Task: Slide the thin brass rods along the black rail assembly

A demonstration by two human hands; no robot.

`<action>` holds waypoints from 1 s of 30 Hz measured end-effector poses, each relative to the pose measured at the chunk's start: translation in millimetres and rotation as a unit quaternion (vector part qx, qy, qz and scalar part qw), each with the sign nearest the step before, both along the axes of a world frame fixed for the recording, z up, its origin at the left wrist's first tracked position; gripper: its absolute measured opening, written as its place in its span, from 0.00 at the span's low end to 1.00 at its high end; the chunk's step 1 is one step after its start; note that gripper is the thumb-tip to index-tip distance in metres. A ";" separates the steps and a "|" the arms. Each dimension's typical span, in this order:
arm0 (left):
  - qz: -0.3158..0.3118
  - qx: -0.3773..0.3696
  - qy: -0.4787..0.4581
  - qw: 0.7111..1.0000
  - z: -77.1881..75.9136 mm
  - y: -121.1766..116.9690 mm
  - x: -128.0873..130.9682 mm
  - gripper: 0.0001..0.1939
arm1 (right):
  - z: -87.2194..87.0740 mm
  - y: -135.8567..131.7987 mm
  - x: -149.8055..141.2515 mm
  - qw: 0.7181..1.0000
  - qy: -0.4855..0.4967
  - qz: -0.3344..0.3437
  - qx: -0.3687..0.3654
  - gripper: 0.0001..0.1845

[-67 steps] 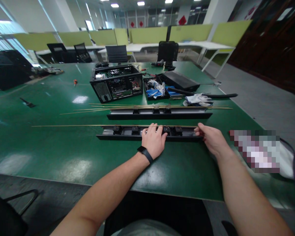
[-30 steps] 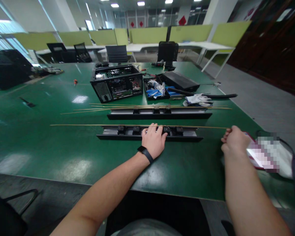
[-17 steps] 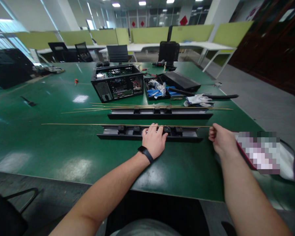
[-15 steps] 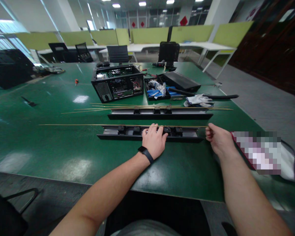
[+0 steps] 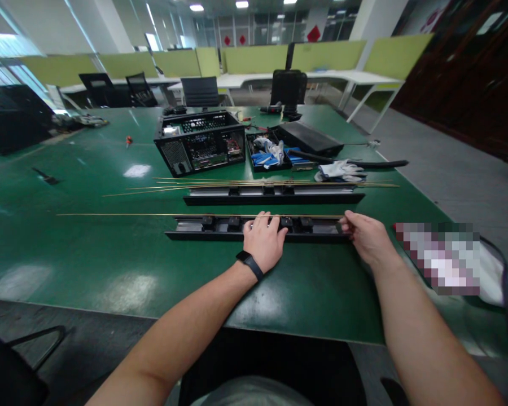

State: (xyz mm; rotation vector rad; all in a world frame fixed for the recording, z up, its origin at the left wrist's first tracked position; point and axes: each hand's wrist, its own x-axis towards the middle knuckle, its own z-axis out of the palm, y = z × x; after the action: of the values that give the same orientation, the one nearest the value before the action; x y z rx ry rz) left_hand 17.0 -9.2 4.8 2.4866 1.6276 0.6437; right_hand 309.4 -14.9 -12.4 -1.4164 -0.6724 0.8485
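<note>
A long black strip (image 5: pixel 220 228) with several socket blocks lies across the green table (image 5: pixel 88 248) in front of me. My left hand (image 5: pixel 262 239) lies flat on its middle, fingers spread over the blocks; a black band is on that wrist. My right hand (image 5: pixel 366 237) is closed at the strip's right end, pinching the end of a thin brass rod (image 5: pixel 152 215). The rod runs along the strip's far edge and sticks out well past its left end.
A second black strip (image 5: pixel 275 197) lies just behind, with several more brass rods (image 5: pixel 254 184) beside it. Farther back stand an open black computer case (image 5: pixel 201 141), a tray of small parts (image 5: pixel 267 152), white gloves (image 5: pixel 338 169) and a flat black box (image 5: pixel 311 138). A blurred object (image 5: pixel 438 259) lies at right.
My right hand pulled the brass rod out to the right, then pushed it back left along the strip to its right end. My left hand has stayed put.
</note>
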 end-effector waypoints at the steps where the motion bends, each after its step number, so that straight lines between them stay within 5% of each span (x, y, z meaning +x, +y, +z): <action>1: -0.001 0.000 0.000 1.000 -0.1 0.1 0.0 0.19 | 0.6 0.8 2.3 1.000 0.011 -0.017 0.007 0.23; 17: -0.001 0.001 -0.007 1.000 0.8 -0.5 -0.1 0.18 | 16.8 -2.9 36.1 0.953 0.062 -0.295 -0.014 0.14; 23: 0.000 0.001 -0.005 1.000 -0.3 -0.3 0.2 0.19 | 10.4 2.1 30.7 0.966 0.059 -0.252 -0.023 0.14; 30: 0.001 0.001 -0.006 1.000 -0.7 0.2 0.6 0.19 | -0.6 4.8 9.6 0.995 0.036 -0.088 0.005 0.20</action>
State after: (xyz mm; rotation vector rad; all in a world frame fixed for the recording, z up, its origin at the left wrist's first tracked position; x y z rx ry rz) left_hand 17.5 -8.9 4.2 2.4783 1.6270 0.6598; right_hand 318.9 -10.1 -13.0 -1.4068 -0.4890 0.7515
